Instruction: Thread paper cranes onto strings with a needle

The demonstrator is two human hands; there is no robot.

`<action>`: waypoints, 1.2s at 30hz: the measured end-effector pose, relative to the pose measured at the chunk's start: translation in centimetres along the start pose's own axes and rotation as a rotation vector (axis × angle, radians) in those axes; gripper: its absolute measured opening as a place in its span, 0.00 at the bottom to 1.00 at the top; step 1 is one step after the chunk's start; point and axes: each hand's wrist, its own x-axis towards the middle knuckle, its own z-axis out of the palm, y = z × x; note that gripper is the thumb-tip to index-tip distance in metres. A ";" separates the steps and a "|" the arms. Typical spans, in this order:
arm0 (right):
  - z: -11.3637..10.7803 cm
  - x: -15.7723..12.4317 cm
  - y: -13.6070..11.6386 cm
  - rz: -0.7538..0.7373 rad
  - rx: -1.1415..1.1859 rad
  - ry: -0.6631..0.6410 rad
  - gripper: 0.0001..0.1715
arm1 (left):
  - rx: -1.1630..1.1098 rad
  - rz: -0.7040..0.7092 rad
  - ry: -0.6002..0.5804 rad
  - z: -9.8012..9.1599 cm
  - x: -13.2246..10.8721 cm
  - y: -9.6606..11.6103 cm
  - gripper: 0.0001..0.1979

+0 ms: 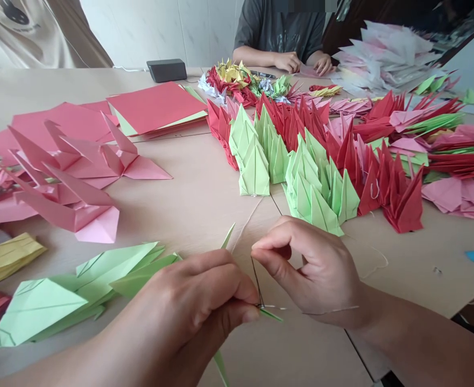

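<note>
My left hand (pixel 208 301) is closed in a pinch on a folded green paper crane (pixel 270 314). Only its thin points show around the fingers. Just above and to the right, my right hand (pixel 313 269) pinches the upper end of a thin dark thread (pixel 256 275), which runs down to the left fingertips. A white thread (pixel 245 227) leads from a row of green folded cranes (pixel 255 166) toward my left hand. Another stretch of white thread lies across my right wrist. Flat green folded cranes (pixel 95 279) lie beside my left forearm.
Pink cranes with raised points (pixel 87 199) and red paper sheets (pixel 151 110) are at the left. Red crane rows (pixel 402 193) and paper stacks (pixel 462 161) fill the right. A dark box (pixel 166 70) stands at the back. Across the table, another person's hands (pixel 301 63) handle paper.
</note>
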 end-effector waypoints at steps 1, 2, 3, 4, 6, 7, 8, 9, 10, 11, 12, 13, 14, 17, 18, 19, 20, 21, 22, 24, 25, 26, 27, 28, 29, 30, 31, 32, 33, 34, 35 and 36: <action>0.0 0.0 0.0 -0.015 -0.011 0.007 0.08 | 0.017 0.009 -0.002 0.0 0.0 0.0 0.11; 0.0 0.0 0.0 -0.024 -0.022 0.009 0.08 | 0.034 0.016 -0.002 0.0 0.0 0.1 0.11; 0.0 0.0 0.0 -0.030 -0.034 0.013 0.08 | 0.046 0.022 -0.005 0.1 0.0 0.2 0.12; 0.0 0.0 0.0 -0.036 -0.044 0.015 0.08 | 0.054 0.024 -0.007 0.1 0.0 0.2 0.12; 0.1 -0.1 0.0 -0.048 -0.059 0.016 0.08 | 0.060 0.031 -0.005 0.2 0.0 0.3 0.11; 0.1 -0.1 0.1 -0.057 -0.064 0.017 0.08 | 0.063 0.034 -0.003 0.3 0.1 0.3 0.12; 0.1 -0.2 0.1 -0.065 -0.070 0.017 0.08 | 0.065 0.037 -0.007 0.3 0.1 0.4 0.12; 0.2 -0.2 0.1 -0.071 -0.074 0.014 0.08 | 0.066 0.039 -0.008 0.4 0.1 0.4 0.12; 0.2 -0.3 0.1 -0.074 -0.075 0.012 0.07 | 0.071 0.039 -0.009 0.4 0.0 0.4 0.12; 0.2 -0.3 0.1 -0.074 -0.074 0.012 0.07 | 0.076 0.040 -0.011 0.5 0.0 0.4 0.12; 0.2 -0.4 0.1 -0.072 -0.067 0.011 0.07 | 0.082 0.041 -0.011 0.4 -0.1 0.3 0.12; 0.2 -0.4 0.2 -0.065 -0.055 0.007 0.07 | 0.088 0.042 -0.006 0.4 -0.2 0.3 0.12; 0.3 -0.4 0.2 -0.055 -0.041 0.002 0.07 | 0.095 0.044 0.004 0.3 -0.3 0.3 0.12; 0.4 -0.5 0.1 -0.008 0.002 -0.019 0.07 | 0.086 0.057 0.043 0.2 -0.5 0.2 0.11; 0.4 -0.5 0.1 0.014 0.011 -0.025 0.07 | 0.071 0.061 0.059 0.3 -0.5 0.2 0.11; 0.4 -0.5 0.0 0.029 0.019 -0.031 0.07 | 0.053 0.063 0.074 0.4 -0.5 0.1 0.11; 0.3 -0.4 0.0 0.041 0.030 -0.036 0.07 | 0.034 0.063 0.093 0.5 -0.6 0.1 0.11; 0.3 -0.4 -0.1 0.050 0.042 -0.039 0.07 | 0.014 0.061 0.115 0.7 -0.6 0.0 0.11; 0.2 -0.4 -0.1 0.053 0.053 -0.041 0.06 | -0.007 0.065 0.136 0.8 -0.6 0.0 0.11; 0.1 -0.4 -0.1 0.055 0.071 -0.045 0.06 | -0.041 0.085 0.155 1.1 -0.7 -0.2 0.11; 0.1 -0.3 -0.1 0.058 0.080 -0.053 0.06 | -0.060 0.103 0.157 1.1 -0.7 -0.3 0.10; 0.1 -0.3 -0.1 0.063 0.088 -0.063 0.06 | -0.082 0.121 0.152 1.1 -0.7 -0.3 0.09; 0.1 -0.3 -0.1 0.069 0.097 -0.071 0.06 | -0.106 0.126 0.136 1.0 -0.6 -0.4 0.07; 0.1 -0.3 -0.1 0.079 0.105 -0.082 0.06 | -0.131 0.121 0.117 0.9 -0.6 -0.4 0.07; 0.2 -0.3 -0.1 0.088 0.110 -0.091 0.06 | -0.156 0.101 0.102 0.7 -0.5 -0.4 0.06; 0.2 -0.3 0.0 0.092 0.113 -0.096 0.06 | -0.175 0.079 0.094 0.6 -0.5 -0.3 0.06; 0.2 -0.3 0.0 0.093 0.112 -0.098 0.06 | -0.187 0.053 0.086 0.4 -0.4 -0.2 0.06; 0.1 -0.3 0.1 0.088 0.112 -0.092 0.05 | -0.191 0.026 0.083 0.3 -0.3 -0.1 0.06; 0.0 -0.3 0.1 0.078 0.116 -0.081 0.04 | -0.191 0.001 0.088 0.2 -0.3 -0.1 0.06; -0.1 -0.3 0.1 0.052 0.125 -0.061 0.05 | -0.191 -0.015 0.095 0.1 -0.3 0.0 0.05; -0.3 -0.3 0.0 0.023 0.137 -0.042 0.08 | -0.189 -0.037 0.095 0.1 -0.3 0.0 0.05; -0.5 -0.3 -0.1 -0.006 0.155 -0.025 0.13 | -0.188 -0.056 0.092 0.1 -0.4 0.0 0.05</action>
